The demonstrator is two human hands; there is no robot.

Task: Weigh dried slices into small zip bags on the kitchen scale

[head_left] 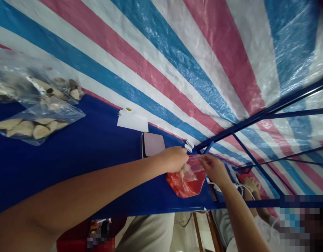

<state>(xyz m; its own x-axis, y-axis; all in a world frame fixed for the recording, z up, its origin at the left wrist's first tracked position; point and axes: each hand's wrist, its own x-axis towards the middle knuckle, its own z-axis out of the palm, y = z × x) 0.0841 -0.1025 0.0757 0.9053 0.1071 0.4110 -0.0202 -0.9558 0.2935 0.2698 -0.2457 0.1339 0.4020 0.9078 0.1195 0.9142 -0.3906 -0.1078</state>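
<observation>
My left hand [174, 158] is closed in a fist on the upper edge of a red plastic bag [186, 183] that lies at the right end of the blue table [79, 154]. My right hand [215, 168] pinches the bag's clear upper edge from the right side. Pale pieces show inside the bag between the two hands. A small white tag [189, 145] sticks up just above my left hand.
A dark tablet-like slab [153, 144] and a white paper sheet [132, 121] lie left of the hands. Clear bags of pale pieces [32, 127] sit at the far left. A blue metal frame [258, 164] and striped tarp [177, 63] stand behind. Another person's foot [252, 182] shows at right.
</observation>
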